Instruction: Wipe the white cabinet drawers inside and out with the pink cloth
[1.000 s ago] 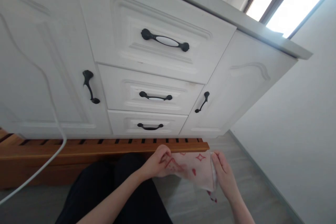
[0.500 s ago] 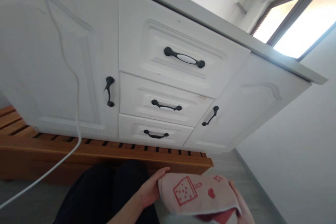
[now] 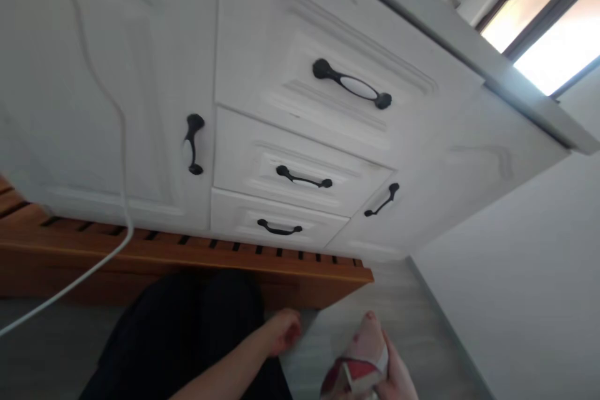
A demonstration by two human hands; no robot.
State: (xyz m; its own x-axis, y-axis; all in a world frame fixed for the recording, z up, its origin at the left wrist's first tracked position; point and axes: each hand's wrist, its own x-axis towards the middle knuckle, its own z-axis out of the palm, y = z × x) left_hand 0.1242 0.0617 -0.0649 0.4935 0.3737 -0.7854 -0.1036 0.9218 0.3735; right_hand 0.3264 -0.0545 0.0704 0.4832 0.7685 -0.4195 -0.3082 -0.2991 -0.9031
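My right hand [image 3: 391, 369] at the bottom edge grips a folded pink cloth [image 3: 359, 359] with red markings, held low over the grey floor. My left hand [image 3: 284, 331] hangs just left of it, fingers curled and apart from the cloth, above my dark trouser leg [image 3: 187, 344]. In front of me stands a white cabinet with three drawers [image 3: 300, 156] bearing black handles, the top handle [image 3: 351, 83] being the largest.
Cabinet doors with black handles [image 3: 193, 144] flank the drawers. A wooden slatted platform [image 3: 187, 256] runs under the cabinet. A white cable [image 3: 107, 106] hangs down at the left. A white wall [image 3: 515, 275] rises on the right, with a bright window [image 3: 548, 31] above.
The cloth, held spread between both hands, is now bunched in my right hand alone. My left hand has let go and drawn back. The view has tilted.
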